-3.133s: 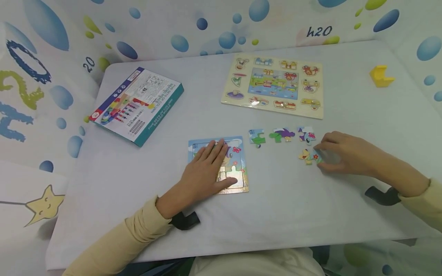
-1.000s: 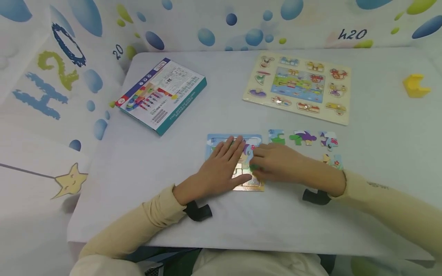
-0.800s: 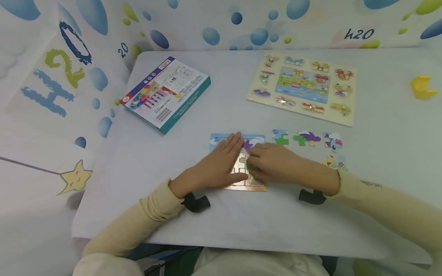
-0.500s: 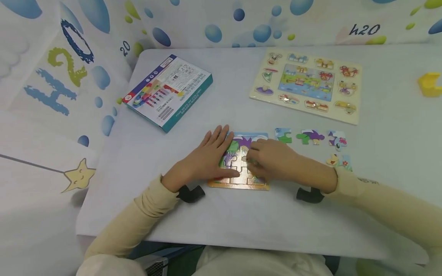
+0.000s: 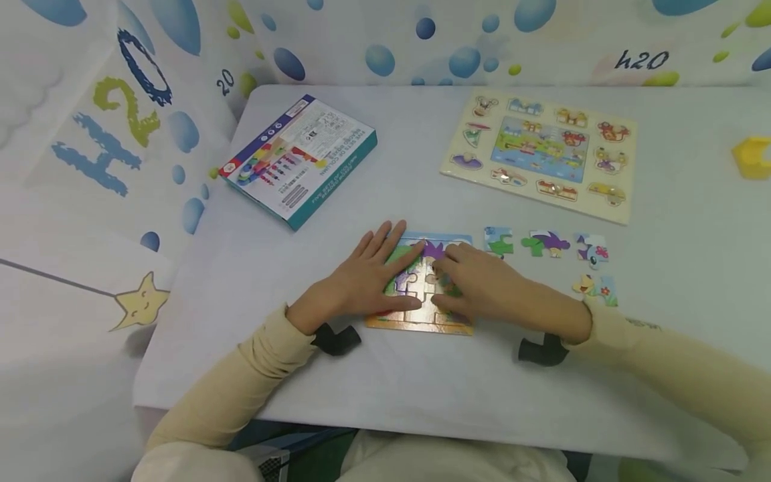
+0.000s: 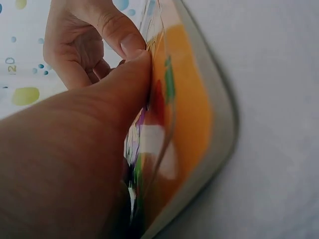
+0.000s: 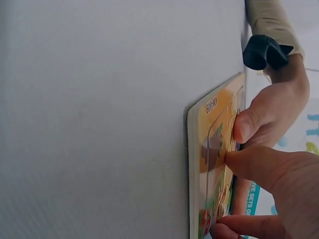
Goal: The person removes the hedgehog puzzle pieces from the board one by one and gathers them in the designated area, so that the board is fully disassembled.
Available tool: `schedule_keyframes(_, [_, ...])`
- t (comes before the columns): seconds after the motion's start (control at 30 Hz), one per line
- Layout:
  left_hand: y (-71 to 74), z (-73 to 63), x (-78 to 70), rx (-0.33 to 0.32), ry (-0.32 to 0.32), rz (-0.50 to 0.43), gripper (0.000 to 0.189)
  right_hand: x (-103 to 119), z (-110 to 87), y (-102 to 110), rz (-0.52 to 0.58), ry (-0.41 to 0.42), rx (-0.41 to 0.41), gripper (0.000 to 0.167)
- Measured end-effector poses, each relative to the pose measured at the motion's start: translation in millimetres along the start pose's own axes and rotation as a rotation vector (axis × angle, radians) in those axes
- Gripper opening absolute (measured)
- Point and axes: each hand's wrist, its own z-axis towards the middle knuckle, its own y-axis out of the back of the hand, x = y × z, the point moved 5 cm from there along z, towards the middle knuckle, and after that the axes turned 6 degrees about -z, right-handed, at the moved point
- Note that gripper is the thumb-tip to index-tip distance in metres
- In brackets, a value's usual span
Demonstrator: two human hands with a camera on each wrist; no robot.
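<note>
A square picture puzzle board [image 5: 418, 326] lies near the table's middle. My left hand [image 5: 361, 278] rests on its left side with fingers spread, and its thumb reaches over the lower pieces. My right hand [image 5: 488, 284] is on the board's right side. In the right wrist view its thumb [image 7: 244, 162] touches the board's face, apart from the bent fingers further along. No lifted piece shows between them; the fingertips are partly hidden. To the right lie loose puzzle pieces: a green one [image 5: 498, 241], a purple-and-green one [image 5: 545, 244], a butterfly one [image 5: 592, 248] and a chick-and-flower one [image 5: 595, 289].
Behind the board are a teal-edged box [image 5: 301, 161] at the left and a wooden peg puzzle [image 5: 539, 154] at the right. A yellow block [image 5: 751, 158] sits at the far right of the white-covered table [image 5: 421, 388]. Patterned walls stand around it.
My right hand has come from the loose pieces to the board, and its thumb has now spread from its fingers. My left hand has shifted left on the board. The view has moved slightly.
</note>
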Motion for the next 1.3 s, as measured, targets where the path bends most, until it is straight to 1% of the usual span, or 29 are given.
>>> schedule_keyframes(0.17, [-0.2, 1.4, 0.4, 0.015, 0.008, 0.0, 0.09, -1.4, 1.2, 0.1, 0.057, -0.028, 0.005, 0.044])
schedule_keyframes(0.3, [0.4, 1.4, 0.0, 0.023, 0.013, -0.011, 0.093, -2.0, 3.4, 0.2, 0.096, -0.049, 0.009, 0.048])
schedule_keyframes(0.43, [1.6, 0.1, -0.3, 0.015, 0.014, -0.024, 0.095, -1.6, 5.4, 1.7, 0.116, -0.072, 0.023, 0.052])
schedule_keyframes(0.57, [2.1, 0.4, -0.5, 0.007, 0.009, -0.031, 0.095, -2.4, 5.8, 2.9, 0.11, -0.08, 0.024, 0.051])
schedule_keyframes(0.67, [1.8, 0.8, -0.4, 0.006, 0.009, -0.033, 0.095, -2.5, 6.0, 3.2, 0.084, -0.051, 0.013, 0.048])
schedule_keyframes(0.9, [0.4, 0.7, -0.4, -0.003, -0.004, -0.04, 0.094, -0.1, 5.5, 3.1, -0.006, 0.05, -0.043, 0.044])
schedule_keyframes(1.03, [0.2, 0.2, -0.8, -0.004, -0.003, -0.041, 0.092, -0.2, 4.6, 3.2, -0.035, 0.076, -0.07, 0.042])
schedule_keyframes(1.3, [0.4, 0.6, -0.9, 0.001, 0.007, -0.025, 0.092, -1.4, 3.9, 5.0, -0.044, 0.105, -0.115, 0.042])
